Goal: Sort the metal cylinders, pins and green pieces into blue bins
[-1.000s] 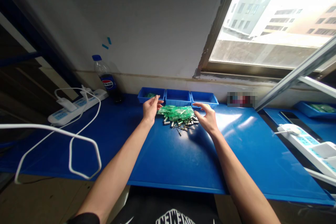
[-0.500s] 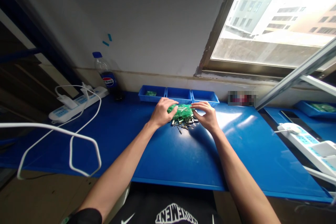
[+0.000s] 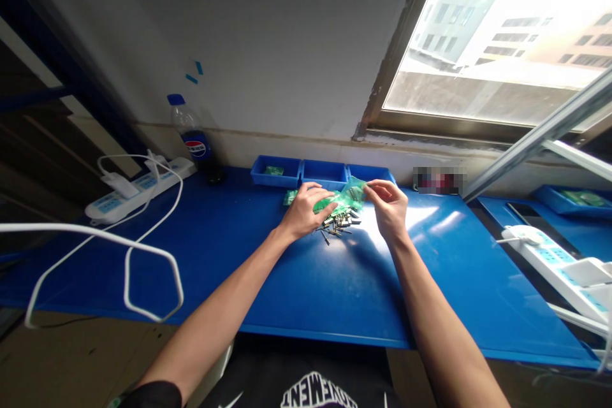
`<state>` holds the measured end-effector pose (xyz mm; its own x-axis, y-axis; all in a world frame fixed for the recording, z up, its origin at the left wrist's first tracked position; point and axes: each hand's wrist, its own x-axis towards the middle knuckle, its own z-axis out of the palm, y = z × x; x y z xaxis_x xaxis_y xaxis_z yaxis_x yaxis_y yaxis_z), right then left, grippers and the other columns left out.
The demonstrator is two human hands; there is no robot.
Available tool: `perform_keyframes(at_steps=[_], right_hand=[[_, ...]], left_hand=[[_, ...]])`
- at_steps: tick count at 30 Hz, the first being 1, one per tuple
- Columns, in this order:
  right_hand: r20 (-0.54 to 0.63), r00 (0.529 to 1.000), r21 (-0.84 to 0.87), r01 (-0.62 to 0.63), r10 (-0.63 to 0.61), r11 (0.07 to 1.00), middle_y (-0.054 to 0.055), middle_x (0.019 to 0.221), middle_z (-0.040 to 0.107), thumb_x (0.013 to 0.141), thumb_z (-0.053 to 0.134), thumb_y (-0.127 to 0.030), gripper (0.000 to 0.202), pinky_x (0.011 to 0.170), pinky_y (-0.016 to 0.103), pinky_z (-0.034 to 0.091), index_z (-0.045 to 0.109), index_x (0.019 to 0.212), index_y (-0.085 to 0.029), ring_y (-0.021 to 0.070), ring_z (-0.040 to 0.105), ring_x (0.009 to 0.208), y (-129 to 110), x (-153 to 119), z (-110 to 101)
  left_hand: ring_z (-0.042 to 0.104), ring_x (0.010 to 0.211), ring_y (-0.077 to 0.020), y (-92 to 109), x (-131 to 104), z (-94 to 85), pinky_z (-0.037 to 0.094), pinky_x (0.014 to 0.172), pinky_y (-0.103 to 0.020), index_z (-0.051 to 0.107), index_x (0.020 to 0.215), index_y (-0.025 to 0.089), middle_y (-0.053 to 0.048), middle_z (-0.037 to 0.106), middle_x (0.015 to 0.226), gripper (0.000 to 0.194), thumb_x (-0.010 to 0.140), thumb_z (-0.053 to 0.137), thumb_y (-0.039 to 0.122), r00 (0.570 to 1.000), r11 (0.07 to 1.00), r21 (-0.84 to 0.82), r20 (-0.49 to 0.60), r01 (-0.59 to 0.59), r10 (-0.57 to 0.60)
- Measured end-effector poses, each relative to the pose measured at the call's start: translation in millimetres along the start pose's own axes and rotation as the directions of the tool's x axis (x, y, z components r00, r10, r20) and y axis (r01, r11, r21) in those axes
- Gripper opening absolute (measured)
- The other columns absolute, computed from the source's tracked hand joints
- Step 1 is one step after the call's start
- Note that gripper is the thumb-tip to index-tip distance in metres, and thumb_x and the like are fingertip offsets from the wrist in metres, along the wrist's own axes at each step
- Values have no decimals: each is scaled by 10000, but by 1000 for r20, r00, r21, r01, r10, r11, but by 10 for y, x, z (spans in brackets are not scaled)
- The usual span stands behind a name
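Observation:
A crumpled, see-through green plastic bag (image 3: 352,191) lies over a pile of small metal-ended parts (image 3: 342,223) on the blue table. My right hand (image 3: 388,204) pinches the bag's right corner between thumb and fingers and holds it slightly raised. From the other side my left hand (image 3: 308,209) curls over the left part of the bag, thumb and fingers closed on it. Thin dark pieces stick out at the near edge of the pile. More green material (image 3: 289,197) shows behind my left hand. What lies under the bag is partly hidden.
Three joined blue bins (image 3: 275,180) stand against the wall, the left one holding something green. A cola bottle (image 3: 196,140) and a white power strip (image 3: 138,190) with looping cables are at left. Another power strip (image 3: 554,261) and a metal frame (image 3: 540,134) are at right.
My right hand has moved slightly right and up, drawing out the bag's right corner. My left hand has shifted a little right over the bag, uncovering green material behind it.

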<state>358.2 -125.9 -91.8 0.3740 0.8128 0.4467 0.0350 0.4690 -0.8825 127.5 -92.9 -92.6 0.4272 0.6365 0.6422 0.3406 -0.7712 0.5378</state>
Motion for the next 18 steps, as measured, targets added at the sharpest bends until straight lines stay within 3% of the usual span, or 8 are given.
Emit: perform_keyframes(at_steps=[3,7,10,14,18], right_hand=[[29,998,65,-55,53,996,-3,805,782,734,957,-384,253,662,309,584,783,866,-255,166,710,703,1,-37,65],[60,994,82,-100,95,992,-1,814,778,723,960,-382,276,701,316,585,768,869,-248,168,710,720,3,-91,142],[82,990,95,-125,118,988,0,831,782,732,949,-388,288,705,311,579,760,898,-248,172,718,736,-8,-108,171],[80,987,29,-141,138,990,34,863,801,839,841,-485,287,710,344,588,748,956,-240,203,740,763,-27,-90,168],[-18,996,-243,-93,92,966,72,852,805,877,745,-501,283,777,407,590,750,927,-222,257,764,821,-9,-45,80]], left_hand=[[685,966,-241,85,30,-31,559,913,-387,828,1014,185,-82,827,1017,271,962,723,429,998,990,-125,10,70,-69],[615,666,-144,133,42,-43,476,638,-274,801,853,156,-56,786,826,254,934,719,383,974,942,-250,103,223,-203],[616,655,-144,106,46,-48,455,606,-258,788,836,144,-51,758,786,273,918,711,392,949,886,-347,167,309,-266],[598,604,-135,60,77,-103,447,570,-246,759,816,144,-37,722,735,287,899,720,416,925,802,-460,207,380,-319],[603,601,-127,-30,130,-188,468,585,-241,743,790,151,-41,726,742,287,895,739,418,914,768,-520,68,375,-400]])
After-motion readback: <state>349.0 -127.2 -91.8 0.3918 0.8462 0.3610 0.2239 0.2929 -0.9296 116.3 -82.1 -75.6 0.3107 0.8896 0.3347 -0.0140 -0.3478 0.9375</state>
